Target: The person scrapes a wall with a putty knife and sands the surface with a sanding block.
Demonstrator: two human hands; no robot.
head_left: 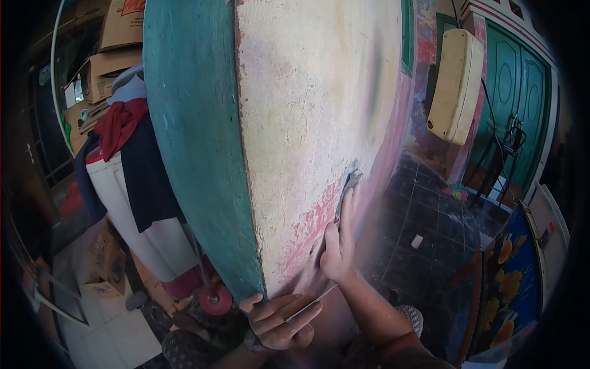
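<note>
A pillar's cream-painted face [307, 111] fills the middle of the view, its paint worn to pink low down. Against that worn patch my right hand [338, 249] lies with fingers stretched upward, pressing a grey sandpaper-like sheet [351, 179] to the surface. Lower down, by the bottom of the pillar's corner edge, my left hand [283, 323] has its fingers curled round a thin flat piece [314, 300], seen edge-on with a pale rim. The rest of that piece is hidden by the fingers. The pillar's other face [196, 135] is teal.
To the left, clothes [144, 160] hang over a white bin [138, 227], near stacked cardboard boxes [123, 31]. A red round object [215, 299] is on the floor beside the pillar. On the right are a yellowed casing [455, 86], green doors [516, 86], and a flower-patterned panel [510, 277].
</note>
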